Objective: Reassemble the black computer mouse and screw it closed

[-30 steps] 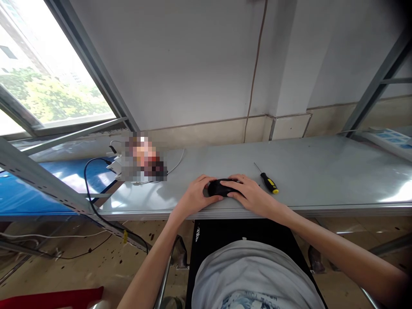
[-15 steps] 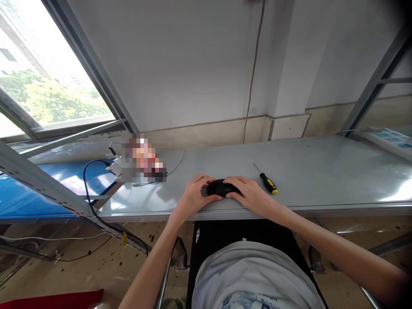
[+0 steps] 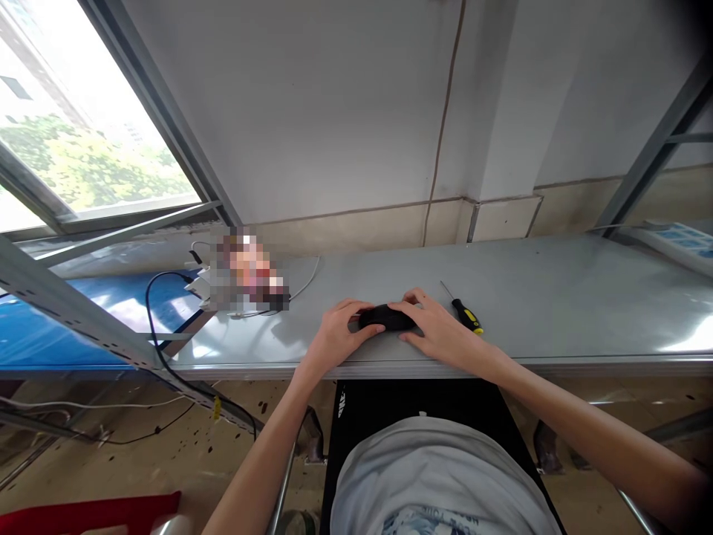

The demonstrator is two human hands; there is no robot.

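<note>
Left hand (image 3: pixel 336 336) and right hand (image 3: pixel 440 332) both grip a black computer mouse (image 3: pixel 385 318), one at each end. Left fingers curl over its left end, thumb along the near side. Right hand covers the right end, fingers spread over the top and far edge. Mouse looks tipped onto its side, thin profile toward the camera; cannot tell whether it touches the surface or is lifted just off it.

Mouse sits over the near edge strip of the grey table (image 3: pixel 557 297), roughly centre in front of the person's torso. Both forearms reach in from below the mouse.

Just right of the mouse, behind the right hand's knuckles: a screwdriver (image 3: pixel 463 312) with black and yellow handle, lying flat on the table, thin shaft pointing away toward the wall. Near the right hand, not touched.

Left of the mouse, well apart: a blurred-out patch with white cables (image 3: pixel 304 286) trailing from it on the table. Further left, a black cable (image 3: pixel 153 327) loops down off the table edge past a grey metal frame bar (image 3: pixel 67 312). Window (image 3: pixel 72 148) far upper left of the mouse. Red object (image 3: pixel 89 513) on the floor, far lower left.
</note>
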